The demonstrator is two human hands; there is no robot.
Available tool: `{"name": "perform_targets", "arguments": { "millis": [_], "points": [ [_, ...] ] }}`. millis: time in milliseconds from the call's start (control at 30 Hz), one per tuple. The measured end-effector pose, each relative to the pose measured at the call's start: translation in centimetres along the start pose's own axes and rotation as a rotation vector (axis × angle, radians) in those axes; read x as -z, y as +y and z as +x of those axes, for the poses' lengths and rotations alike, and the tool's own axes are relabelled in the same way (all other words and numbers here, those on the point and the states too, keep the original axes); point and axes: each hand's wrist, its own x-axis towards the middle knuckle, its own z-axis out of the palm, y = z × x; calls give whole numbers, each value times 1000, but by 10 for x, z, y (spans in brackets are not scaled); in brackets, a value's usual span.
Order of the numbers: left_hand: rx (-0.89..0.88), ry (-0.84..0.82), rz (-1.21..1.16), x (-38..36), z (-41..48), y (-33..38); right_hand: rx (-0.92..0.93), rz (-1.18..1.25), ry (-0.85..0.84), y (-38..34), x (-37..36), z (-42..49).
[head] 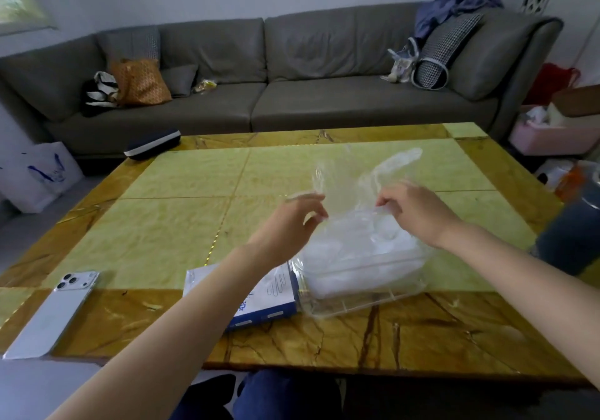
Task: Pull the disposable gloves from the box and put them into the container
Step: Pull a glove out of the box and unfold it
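Observation:
A clear disposable glove (357,179) is stretched upright between my two hands above the table. My left hand (292,221) pinches its left edge and my right hand (412,211) pinches its right edge. Below them stands a clear plastic container (363,296) with a heap of clear gloves (354,257) inside. The white and blue glove box (259,302) lies flat just left of the container, partly hidden by my left forearm.
A white phone (55,312) lies face down at the table's front left. A dark case (152,143) sits at the far left corner. The yellow stone table (181,211) fronts a grey sofa (292,72). A dark bin (574,234) stands right.

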Motion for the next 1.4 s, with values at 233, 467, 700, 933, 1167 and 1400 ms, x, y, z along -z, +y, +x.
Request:
{"name": "perform_targets", "arguments": {
  "millis": [233,467,700,933,1167,1400],
  "points": [
    [155,-534,351,-30,24,-5,-132,-83,-542,11,-32,15],
    [223,-942,620,-57,53,-6,-60,-262,-1042,4,-39,30],
    [69,-617,517,-70,68,-10,-188,95,-767,-6,-35,43],
    [90,-858,441,-91,68,-29,-62,-146,-817,6,-61,45],
    [157,-963,478,-96,72,-36,-130,-334,-925,27,-68,42],
    [107,-908,529,-87,65,-29,-194,-308,-950,19,-63,40]
  ]
}}
